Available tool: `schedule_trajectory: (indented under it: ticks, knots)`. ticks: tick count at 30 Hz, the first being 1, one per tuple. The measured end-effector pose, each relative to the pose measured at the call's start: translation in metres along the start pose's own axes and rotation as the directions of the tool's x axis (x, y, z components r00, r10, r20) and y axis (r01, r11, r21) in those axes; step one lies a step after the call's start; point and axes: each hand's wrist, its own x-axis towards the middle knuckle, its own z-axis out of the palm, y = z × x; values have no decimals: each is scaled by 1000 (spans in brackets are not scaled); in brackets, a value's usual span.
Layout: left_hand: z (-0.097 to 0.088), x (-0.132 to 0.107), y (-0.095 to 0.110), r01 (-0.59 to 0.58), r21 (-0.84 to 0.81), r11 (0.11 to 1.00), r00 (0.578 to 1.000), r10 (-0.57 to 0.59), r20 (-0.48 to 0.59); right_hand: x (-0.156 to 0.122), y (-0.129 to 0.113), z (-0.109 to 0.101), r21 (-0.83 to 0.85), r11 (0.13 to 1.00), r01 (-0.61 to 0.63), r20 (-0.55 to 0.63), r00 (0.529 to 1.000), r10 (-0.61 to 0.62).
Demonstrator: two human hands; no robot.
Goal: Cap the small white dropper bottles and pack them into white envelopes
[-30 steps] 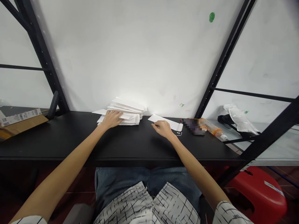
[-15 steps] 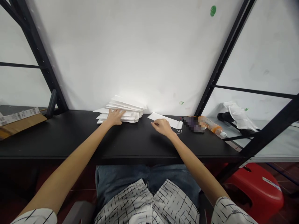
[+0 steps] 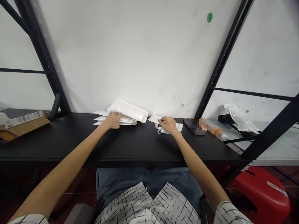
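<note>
A loose stack of flat white packets (image 3: 116, 120) lies against the back wall, with one glossy white packet (image 3: 130, 110) tilted across its top. My left hand (image 3: 112, 120) has its fingers curled into the stack's front, gripping packets there. To the right, my right hand (image 3: 168, 125) is closed in a pinch; a small white bit shows between its fingers, too small to name. Under and beside that hand lie a flat white packet (image 3: 154, 118), a small white block (image 3: 156, 125) and a thin white looped cord (image 3: 159, 132). My right hand partly covers these things.
A dark, blurred-out flat item (image 3: 193, 126) and an orange-labelled bottle (image 3: 213, 128) lie right of my right hand. An opened cardboard box (image 3: 25, 126) is at the far left. Black frame posts (image 3: 216, 73) flank the desk (image 3: 133, 146); a red stool (image 3: 261, 193) stands lower right.
The upper packets have shifted, and a glossy one now slants over the stack. My left hand's fingers have drawn in. My right hand has moved slightly right; the block and cord show beside it.
</note>
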Motion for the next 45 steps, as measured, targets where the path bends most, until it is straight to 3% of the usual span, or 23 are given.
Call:
schedule_trajectory:
  ticks: [6,10,13,16,19,21,24,27,36,42,45]
  knots:
    - [7,-4,1,47,-24,999,996,-48,-73,2,42,0,-25,987,-156,18,988,156]
    - [9,-7,-1,93,-8,996,989,-93,-115,-1,45,-1,24,985,-173,30,985,172]
    - [8,-10,-2,102,-27,994,987,-105,-124,3,25,1,55,994,-89,9,996,89]
    - [8,-13,-2,105,-53,993,986,-111,-126,15,-14,11,0,996,88,-2,996,-88]
    - [10,-14,-1,108,-83,991,982,-120,-147,32,-60,31,-102,950,297,75,954,-290]
    - [11,-14,0,112,-111,988,978,-129,-163,44,-86,46,-165,916,366,159,926,-341]
    - [14,-14,0,107,-147,983,976,-132,-174,62,-109,65,-205,920,334,175,937,-301]
    - [15,-13,1,99,-168,981,975,-129,-179,82,-114,75,-222,940,260,163,960,-227]
    - [15,-11,4,53,-197,979,980,-89,-179,132,-132,77,-271,936,224,219,961,-167]
    - [21,-17,9,36,-173,984,977,-71,-200,154,-148,82,-169,955,243,389,907,-162]
    - [24,-23,11,30,-150,988,977,-60,-206,158,-154,92,-199,937,287,380,904,-197]
